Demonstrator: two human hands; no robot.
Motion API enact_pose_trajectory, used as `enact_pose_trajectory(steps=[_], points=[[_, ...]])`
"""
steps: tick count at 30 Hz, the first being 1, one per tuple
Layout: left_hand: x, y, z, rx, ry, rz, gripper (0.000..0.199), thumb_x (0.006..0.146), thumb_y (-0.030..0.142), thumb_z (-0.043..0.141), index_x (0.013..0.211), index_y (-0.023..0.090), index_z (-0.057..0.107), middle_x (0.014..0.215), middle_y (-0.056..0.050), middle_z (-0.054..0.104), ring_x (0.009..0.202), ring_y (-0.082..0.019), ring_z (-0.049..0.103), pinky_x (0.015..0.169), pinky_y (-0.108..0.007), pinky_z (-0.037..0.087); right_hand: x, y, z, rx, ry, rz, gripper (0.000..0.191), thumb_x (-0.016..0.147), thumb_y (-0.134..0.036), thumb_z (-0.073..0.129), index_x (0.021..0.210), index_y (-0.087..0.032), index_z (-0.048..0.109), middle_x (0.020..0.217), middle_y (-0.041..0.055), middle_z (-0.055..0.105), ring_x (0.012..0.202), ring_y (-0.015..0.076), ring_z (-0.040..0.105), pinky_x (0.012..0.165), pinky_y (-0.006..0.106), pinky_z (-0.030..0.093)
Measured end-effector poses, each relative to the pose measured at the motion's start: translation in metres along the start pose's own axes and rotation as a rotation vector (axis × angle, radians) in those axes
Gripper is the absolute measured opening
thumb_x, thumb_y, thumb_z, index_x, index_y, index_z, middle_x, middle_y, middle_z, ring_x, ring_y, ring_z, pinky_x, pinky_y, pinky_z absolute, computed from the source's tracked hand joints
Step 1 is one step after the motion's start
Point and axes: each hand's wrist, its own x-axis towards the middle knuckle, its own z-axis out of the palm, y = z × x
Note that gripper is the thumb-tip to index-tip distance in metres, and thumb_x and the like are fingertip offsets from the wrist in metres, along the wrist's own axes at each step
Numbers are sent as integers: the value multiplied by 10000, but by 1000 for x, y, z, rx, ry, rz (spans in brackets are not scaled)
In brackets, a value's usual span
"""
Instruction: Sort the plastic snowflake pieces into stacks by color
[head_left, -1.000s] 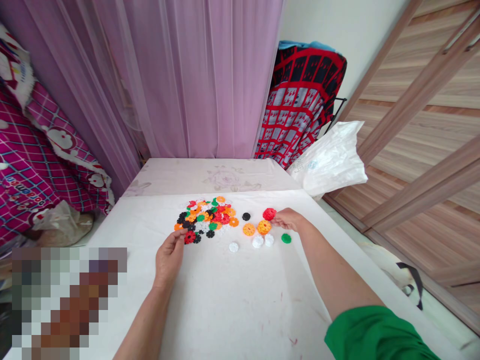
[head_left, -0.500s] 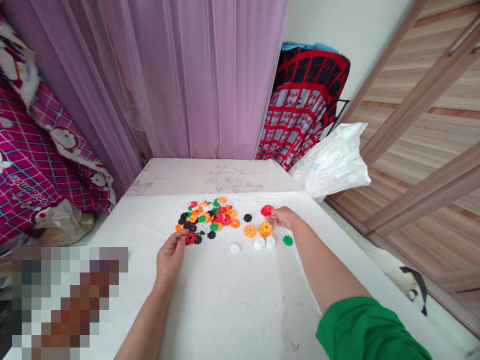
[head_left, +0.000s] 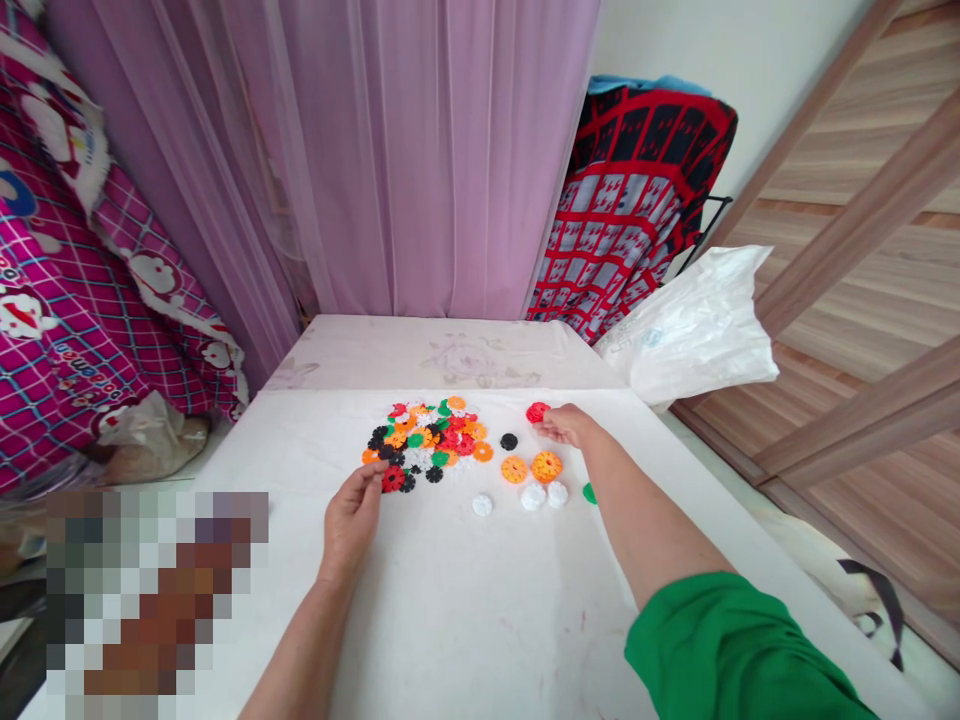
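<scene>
My left hand (head_left: 355, 512) has its fingers closed at the near left edge of a mixed pile of notched discs (head_left: 431, 437), with a red disc (head_left: 392, 479) at its fingertips. Over on the right, my right hand (head_left: 568, 426) touches a red disc stack (head_left: 537, 412), its fingers bent around the near side. Between the hands lie a black disc (head_left: 509, 441), two orange stacks (head_left: 547, 466), white discs (head_left: 533, 497) and a separate white disc (head_left: 482, 505). A green disc (head_left: 590, 493) is partly hidden by my right forearm.
The discs lie on a white-covered table (head_left: 450, 620). A white plastic bag (head_left: 697, 330) stands at its back right corner. Behind are a purple curtain (head_left: 420, 160) and a red patterned cloth (head_left: 630, 200); wooden doors (head_left: 862, 260) are at the right.
The view has shifted slightly, moving most things rightward in the picture. My right hand has moved a little away with the red stack. My left hand stays by the red disc.
</scene>
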Motion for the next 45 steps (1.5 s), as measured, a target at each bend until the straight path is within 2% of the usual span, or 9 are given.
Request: enact_pose_trajectory(steps=[7,11,16,19,21,27,38,41,45], points=[[2,-4,1,-13,-7,-10,384,746,489,560,941,195,709,984,-72,742,959,-227,657,926,-372,472,-8,8,-11,-65,49,-75,70,782,-161,664,795,-123,607,713,95,719,582,115,647,474,167,436],[3,-9,2,-26,-7,6,380,749,487,565,948,198,710,995,-72,740,974,-228,654,945,-378,460,-20,13,-12,-124,159,-227,114,825,-206,599,915,-139,624,850,104,737,622,119,653,468,176,403],[4,-9,3,-44,7,15,368,750,479,570,941,198,710,973,-65,741,948,-223,658,933,-378,471,-55,20,28,-263,133,-508,153,780,-185,622,918,-227,673,947,4,730,821,121,657,715,202,465],[3,-7,3,-44,6,16,369,747,483,571,933,196,710,938,-60,743,904,-218,664,910,-378,487,-81,21,62,-704,92,-813,153,795,-246,619,929,-260,692,990,-6,726,924,160,639,794,247,449],[3,-6,2,-50,4,17,365,746,482,575,931,198,709,952,-62,743,916,-220,665,915,-377,487,-94,19,80,-896,86,-882,176,815,-273,597,964,-267,690,1049,1,716,992,181,616,816,263,439],[1,-3,3,-62,-2,6,350,755,472,573,934,203,708,978,-60,740,947,-217,665,933,-374,478,-100,13,100,-1118,122,-858,239,824,-319,590,1037,-228,650,1054,68,698,1025,223,583,803,293,424],[0,-4,4,-55,-4,1,349,757,475,577,936,206,707,981,-62,740,938,-219,666,916,-368,481,-95,15,112,-1072,154,-840,372,770,-304,625,1122,-194,576,1042,103,695,992,255,611,774,311,418],[0,-2,3,-50,-7,0,359,758,482,565,935,204,707,982,-65,739,942,-221,664,920,-374,478,-93,11,96,-989,144,-815,446,757,-314,649,1176,-201,548,1031,81,706,1001,242,617,785,301,411],[0,-2,3,-40,1,-4,357,759,479,569,935,202,709,973,-68,741,931,-224,667,916,-379,484,-77,5,48,-807,162,-710,471,756,-335,679,1190,-223,535,1074,28,705,973,191,629,772,257,407]])
